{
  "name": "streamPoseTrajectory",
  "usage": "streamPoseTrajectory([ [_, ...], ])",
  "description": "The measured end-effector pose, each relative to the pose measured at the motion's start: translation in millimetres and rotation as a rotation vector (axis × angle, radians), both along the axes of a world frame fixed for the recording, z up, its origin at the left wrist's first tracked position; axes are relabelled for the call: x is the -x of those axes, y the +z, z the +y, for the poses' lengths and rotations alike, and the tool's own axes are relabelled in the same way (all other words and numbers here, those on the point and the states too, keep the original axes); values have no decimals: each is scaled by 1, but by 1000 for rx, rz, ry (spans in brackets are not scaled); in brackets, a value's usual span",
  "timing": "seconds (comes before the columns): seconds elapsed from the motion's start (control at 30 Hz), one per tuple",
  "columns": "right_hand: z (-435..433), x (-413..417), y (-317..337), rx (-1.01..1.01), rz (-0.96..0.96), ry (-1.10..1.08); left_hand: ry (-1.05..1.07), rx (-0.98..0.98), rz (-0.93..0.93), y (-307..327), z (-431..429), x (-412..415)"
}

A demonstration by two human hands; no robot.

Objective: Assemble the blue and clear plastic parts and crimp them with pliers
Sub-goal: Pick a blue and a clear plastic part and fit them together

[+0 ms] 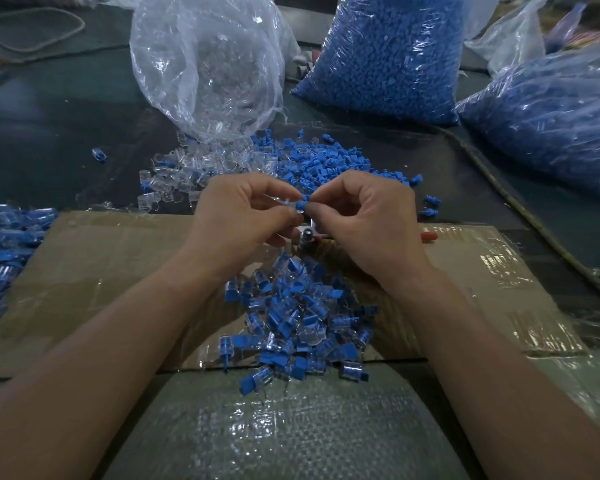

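Head view: your left hand [246,209] pinches a clear part [287,202] and your right hand [364,213] pinches a blue part [303,204]. The fingertips meet above the cardboard [118,271] so the two can be pushed together, a step that looks unfinished. Pliers [307,237] lie just beneath both hands, near for crimping. Loose clear parts [187,174] and loose blue parts [326,161] lie beyond on the tabletop [66,133], within reach. Assembled pieces [302,320] heap nearer you.
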State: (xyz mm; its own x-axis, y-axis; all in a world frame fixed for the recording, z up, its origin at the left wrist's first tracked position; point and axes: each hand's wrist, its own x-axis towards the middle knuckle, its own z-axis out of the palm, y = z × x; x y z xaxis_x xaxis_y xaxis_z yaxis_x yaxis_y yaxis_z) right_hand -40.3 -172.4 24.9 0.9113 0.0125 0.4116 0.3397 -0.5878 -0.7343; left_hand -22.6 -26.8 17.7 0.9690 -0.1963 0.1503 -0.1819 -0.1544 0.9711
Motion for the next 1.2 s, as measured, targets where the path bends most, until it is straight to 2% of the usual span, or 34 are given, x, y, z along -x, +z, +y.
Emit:
streamPoseTrajectory([
  [0.2, -1, 1, 2, -42, 21, 33, 1, -65, -88, 1, 1, 1],
  [0.7, -1, 2, 3, -112, 50, 98, -57, -34, -130, 2, 2, 1],
  [0.83, -3, 1, 3, -154, 76, 90, -100, 40, -95, 4, 4, -1],
  [0.93, -3, 1, 2, -178, 112, 168, -119, 61, -69, 4, 5, -1],
  [1.2, -2, 2, -1, -229, 47, 284, -112, 205, 107, 4, 6, -5],
])
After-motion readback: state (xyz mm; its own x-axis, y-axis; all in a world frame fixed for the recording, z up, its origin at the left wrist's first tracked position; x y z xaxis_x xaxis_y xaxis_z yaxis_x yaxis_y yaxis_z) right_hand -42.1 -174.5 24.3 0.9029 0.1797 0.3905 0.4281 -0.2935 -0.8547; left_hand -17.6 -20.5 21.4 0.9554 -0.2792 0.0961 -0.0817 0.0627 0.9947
